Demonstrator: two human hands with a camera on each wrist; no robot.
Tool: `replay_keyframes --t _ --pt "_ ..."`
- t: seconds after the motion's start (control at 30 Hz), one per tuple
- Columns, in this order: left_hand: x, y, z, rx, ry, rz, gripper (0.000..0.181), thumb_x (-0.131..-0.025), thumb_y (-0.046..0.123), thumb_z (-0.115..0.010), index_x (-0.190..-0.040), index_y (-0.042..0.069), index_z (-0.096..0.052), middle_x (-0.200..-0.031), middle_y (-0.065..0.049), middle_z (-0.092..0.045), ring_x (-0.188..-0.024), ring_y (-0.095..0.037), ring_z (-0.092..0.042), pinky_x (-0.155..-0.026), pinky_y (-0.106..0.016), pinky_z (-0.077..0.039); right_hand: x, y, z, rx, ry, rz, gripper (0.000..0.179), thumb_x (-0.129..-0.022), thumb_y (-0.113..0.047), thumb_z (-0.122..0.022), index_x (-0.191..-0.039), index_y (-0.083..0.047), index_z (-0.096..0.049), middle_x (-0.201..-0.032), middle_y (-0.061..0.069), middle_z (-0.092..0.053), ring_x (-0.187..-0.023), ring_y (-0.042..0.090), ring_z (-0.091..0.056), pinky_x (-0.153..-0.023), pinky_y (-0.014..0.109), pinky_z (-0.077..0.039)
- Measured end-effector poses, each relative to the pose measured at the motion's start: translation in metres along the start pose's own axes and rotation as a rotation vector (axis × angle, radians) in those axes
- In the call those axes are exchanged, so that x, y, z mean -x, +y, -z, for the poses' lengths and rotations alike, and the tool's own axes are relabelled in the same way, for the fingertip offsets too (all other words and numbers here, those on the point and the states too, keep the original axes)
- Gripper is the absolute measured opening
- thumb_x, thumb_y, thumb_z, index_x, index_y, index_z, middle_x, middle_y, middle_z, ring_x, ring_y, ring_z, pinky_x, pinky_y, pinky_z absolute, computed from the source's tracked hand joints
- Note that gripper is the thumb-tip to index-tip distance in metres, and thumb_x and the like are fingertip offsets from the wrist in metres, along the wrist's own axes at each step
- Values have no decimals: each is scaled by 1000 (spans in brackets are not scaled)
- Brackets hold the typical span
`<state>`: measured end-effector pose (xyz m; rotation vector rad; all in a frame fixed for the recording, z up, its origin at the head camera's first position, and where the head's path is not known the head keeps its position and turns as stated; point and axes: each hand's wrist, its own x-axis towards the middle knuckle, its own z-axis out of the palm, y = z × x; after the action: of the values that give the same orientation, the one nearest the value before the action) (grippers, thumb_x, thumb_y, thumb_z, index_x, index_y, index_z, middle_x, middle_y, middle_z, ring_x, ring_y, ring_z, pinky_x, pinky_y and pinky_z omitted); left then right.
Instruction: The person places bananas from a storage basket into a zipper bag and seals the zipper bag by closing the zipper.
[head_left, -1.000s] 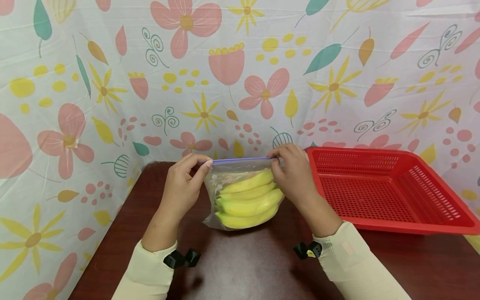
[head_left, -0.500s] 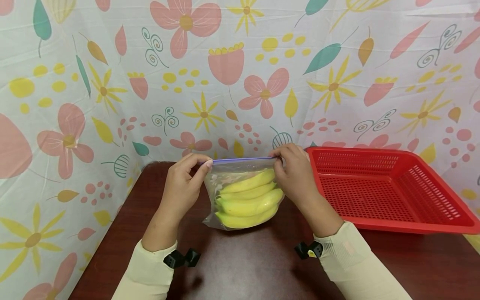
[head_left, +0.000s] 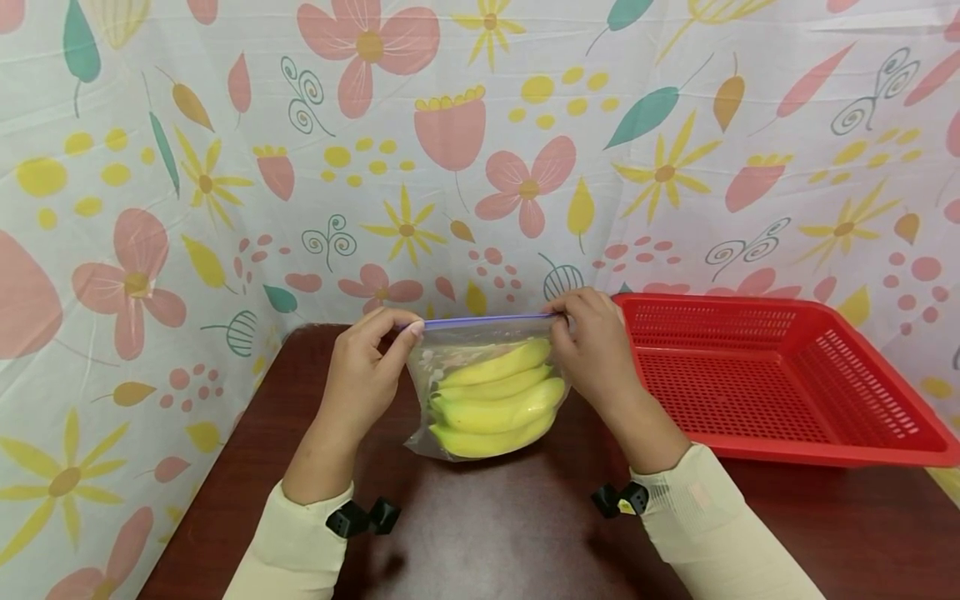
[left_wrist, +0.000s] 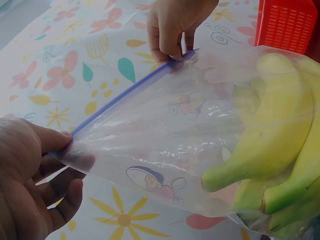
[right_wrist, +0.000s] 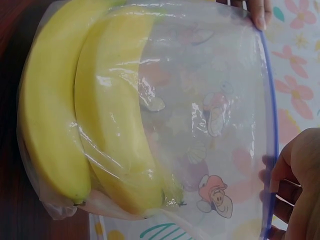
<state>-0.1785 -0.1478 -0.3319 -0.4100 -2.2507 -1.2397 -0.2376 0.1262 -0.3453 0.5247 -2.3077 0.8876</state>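
A clear zip bag (head_left: pixel 442 357) with a purple zip strip (head_left: pixel 487 321) stands on the dark table, several yellow bananas (head_left: pixel 498 408) inside it. My left hand (head_left: pixel 367 358) pinches the strip's left end between thumb and forefinger. At the other end, my right hand (head_left: pixel 596 350) pinches the strip. Small cartoon prints show on the bag's plastic (left_wrist: pixel 150 180) in the left wrist view. Green banana tips (left_wrist: pixel 220 177) point toward the strip there. In the right wrist view the thumb and fingers (right_wrist: pixel 285 175) lie along the purple edge.
A red perforated plastic basket (head_left: pixel 750 450) stands on the table to the right, close to my right forearm. Behind the table (head_left: pixel 480 533) hangs a white sheet (head_left: pixel 450 192) printed with flowers and leaves. Each wrist wears a small black camera.
My right hand has shifted slightly to the right along the purple strip, a little more of which shows. The left hand and the bananas stay nearly where they were.
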Motion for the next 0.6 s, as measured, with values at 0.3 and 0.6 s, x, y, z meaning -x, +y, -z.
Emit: replay_keyframes --t 0.3,0.6 --pt "-1 0 0 2 2 -5 10 -99 20 -64 -100 13 -72 -88 -1 -64 -74 -15 -52 -105 -39 -45 1 4 2 -3 12 1 18 -92 0 -56 -94 -2 -74 -100 14 -68 -97 34 -58 -93 50 -40" --pt "-1 -1 1 -8 3 -8 10 -99 19 -65 -100 13 -72 -87 -1 -64 -73 -14 -52 -116 -43 -40 2 8 3 4 30 -10 19 -91 1 -56 -94 -3 -74 -101 13 -69 -97 34 -58 -94 51 -40"
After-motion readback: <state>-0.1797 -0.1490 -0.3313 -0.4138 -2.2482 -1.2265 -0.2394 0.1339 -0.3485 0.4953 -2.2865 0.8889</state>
